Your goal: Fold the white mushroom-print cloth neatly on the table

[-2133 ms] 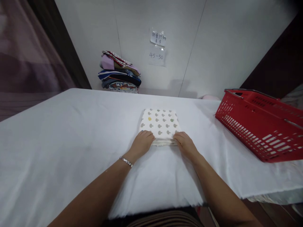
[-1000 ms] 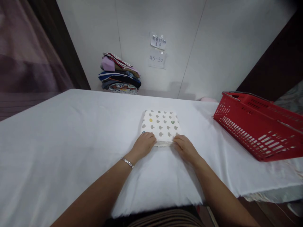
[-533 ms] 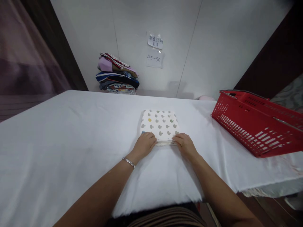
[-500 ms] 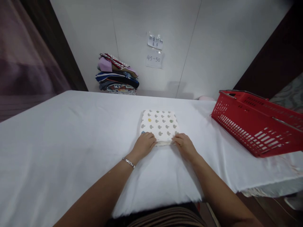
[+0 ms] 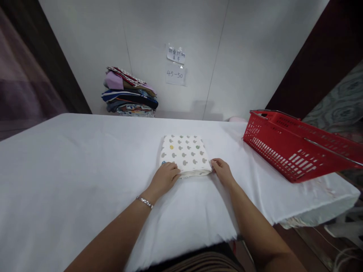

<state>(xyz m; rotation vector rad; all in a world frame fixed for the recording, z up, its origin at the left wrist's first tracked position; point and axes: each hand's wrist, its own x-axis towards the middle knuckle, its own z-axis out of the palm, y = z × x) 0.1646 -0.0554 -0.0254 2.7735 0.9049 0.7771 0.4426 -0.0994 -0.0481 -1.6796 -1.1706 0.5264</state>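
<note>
A folded white cloth (image 5: 185, 153) printed with small grey, yellow, green and blue shapes lies flat in front of me, its layered edge facing me. My left hand (image 5: 164, 176) is on its near left corner, fingers closed over the edge, with the thumb toward the layers. At the near right corner, my right hand (image 5: 222, 170) has its fingertips pinched together at the cloth's edge. A silver bracelet (image 5: 145, 201) circles my left wrist.
White fabric covers the table (image 5: 99, 170). A red plastic basket (image 5: 295, 145) stands at the right. Folded cloths (image 5: 129, 94) are stacked by the wall at the back left. Two paper signs (image 5: 176, 74) hang on the wall.
My right hand has shifted from on top of the near right corner to its outer side. My left hand stays on the left corner. The whole view has turned slightly right.
</note>
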